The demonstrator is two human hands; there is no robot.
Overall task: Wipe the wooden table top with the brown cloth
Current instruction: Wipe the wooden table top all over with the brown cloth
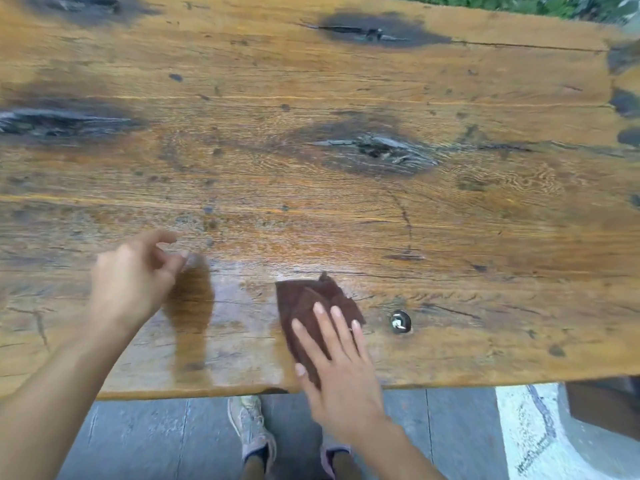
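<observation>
Outdoor setting: grey paved floor [145, 441] is seen below, greenery at the far edge. Wooden counter [346, 209] is wide, rough-grained, with dark cracked knots [377, 148] and open splits.

Cloth [313, 306] is laid crumpled on the near part of the counter, close to the front edge. Right hand [343, 368] is pressed flat on it, fingers spread and extended, nothing pinched; the cloth is held only by downward pressure. Left hand [133, 275] is empty, fingers loosely curled, held just above or barely on the wood left of a wet patch [190, 306]; contact cannot be told through the blur.

Progress, as judged: only a near strip looks damp; most of the top looks unwiped.

Risks from here:
- Cloth is bunched, not flat. Under a flat palm it could roll up or slip out, and bare fingers would be dragged over the wood.
- Splintery knots and cracks could snag the cloth or the fingertips if they are swept fast.
- Metal fitting [400, 322] sits in a recess just right of the cloth; a rightward stroke could catch on it.
- A stroke pulled toward the body could carry the cloth off the front edge, onto the shoes [251, 427].
- Far side likely needs a long reach; pressure would drop and streaks could be left.
</observation>
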